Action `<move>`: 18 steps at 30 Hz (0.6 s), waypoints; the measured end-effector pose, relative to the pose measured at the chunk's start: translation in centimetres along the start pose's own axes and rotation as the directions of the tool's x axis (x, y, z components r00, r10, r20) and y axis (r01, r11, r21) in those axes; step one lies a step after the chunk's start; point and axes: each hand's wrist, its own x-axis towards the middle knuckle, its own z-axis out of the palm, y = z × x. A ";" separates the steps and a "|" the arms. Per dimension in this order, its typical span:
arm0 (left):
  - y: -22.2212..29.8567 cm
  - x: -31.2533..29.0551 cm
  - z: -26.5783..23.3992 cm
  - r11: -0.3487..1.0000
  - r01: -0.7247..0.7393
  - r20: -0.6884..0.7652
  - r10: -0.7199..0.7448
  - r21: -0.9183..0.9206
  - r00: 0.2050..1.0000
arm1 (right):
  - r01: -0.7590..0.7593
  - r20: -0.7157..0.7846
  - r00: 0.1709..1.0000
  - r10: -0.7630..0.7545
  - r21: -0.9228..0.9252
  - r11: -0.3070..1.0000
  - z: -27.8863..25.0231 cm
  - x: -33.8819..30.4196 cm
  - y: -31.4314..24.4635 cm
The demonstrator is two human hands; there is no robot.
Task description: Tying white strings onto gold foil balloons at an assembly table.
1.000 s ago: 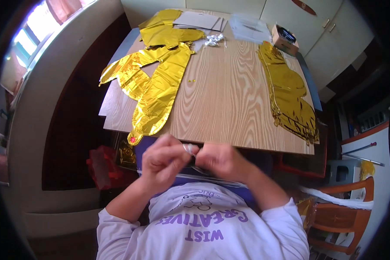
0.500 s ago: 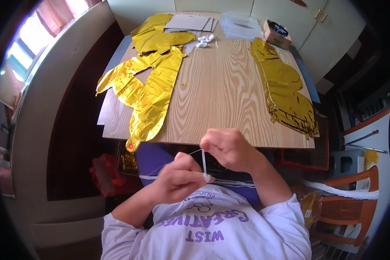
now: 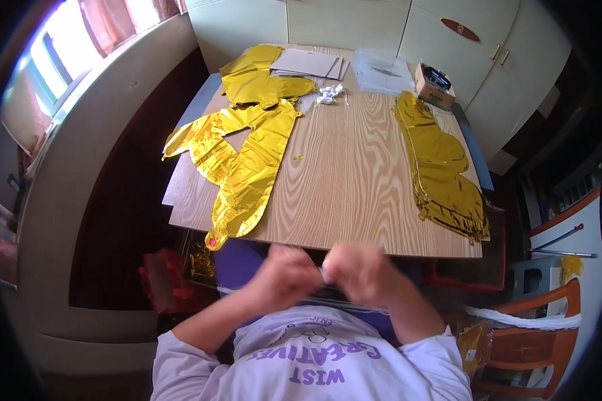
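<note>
My left hand [image 3: 284, 275] and my right hand [image 3: 362, 273] are held close together over my lap, just off the table's near edge. Both are blurred by motion, with the fingers curled closed. A bit of thin white string [image 3: 325, 274] shows in the narrow gap between them; the rest is hidden by the fingers. More white strands [image 3: 364, 309] run across my lap below the hands. On the left of the table lies a flat gold foil balloon [image 3: 247, 174], its tip with a red spot hanging over the near edge.
On the wooden table [image 3: 344, 180] are more folded gold foil balloons [image 3: 441, 160] at right, grey cards [image 3: 306, 63], small white string bundles [image 3: 329, 95], clear plastic sheets [image 3: 381, 70] and a small box [image 3: 435, 87]. White strands [image 3: 522, 319] hang over a wooden chair [image 3: 572, 307] at right.
My hands have come nearer each other, and the upright stretch of white string between them is mostly hidden now. The view has tilted up, so the table sits lower in it.
</note>
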 end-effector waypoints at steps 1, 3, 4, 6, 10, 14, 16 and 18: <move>1.7 0.3 0.3 0.994 0.014 0.081 -0.004 -0.112 0.997 | -0.113 -0.088 0.991 0.099 -0.165 0.980 -1.1 1.2 0.0; 2.1 0.1 -1.1 0.908 0.180 -0.124 -0.242 -0.378 0.962 | -0.092 0.072 0.993 0.098 -0.077 0.993 0.6 -0.1 1.2; 1.8 -0.1 -1.9 0.801 0.280 -0.234 -0.455 -0.528 0.859 | -0.088 0.157 0.983 0.093 -0.039 0.995 1.4 -0.7 1.3; -0.5 0.5 -2.2 0.952 0.305 -0.369 -0.273 0.030 0.888 | -0.040 0.346 0.937 0.034 0.011 0.999 1.5 -0.7 -0.7; 2.7 0.3 0.2 0.948 0.067 -0.028 -0.080 -0.312 0.996 | -0.208 -0.037 0.978 0.205 -0.167 0.964 -1.5 1.5 0.3; -0.6 1.0 -2.1 0.963 0.266 -0.422 -0.262 -0.051 0.868 | 0.006 0.296 0.955 -0.004 -0.004 1.000 1.7 -0.7 -0.5; 0.4 0.4 -1.0 0.988 0.103 -0.087 -0.093 0.117 0.992 | -0.003 0.064 0.998 -0.003 0.100 0.995 0.0 0.4 -0.7; 2.7 0.6 -0.1 0.963 0.046 0.001 -0.047 -0.266 0.999 | -0.064 0.053 0.996 0.065 -0.028 0.998 -0.6 1.1 0.0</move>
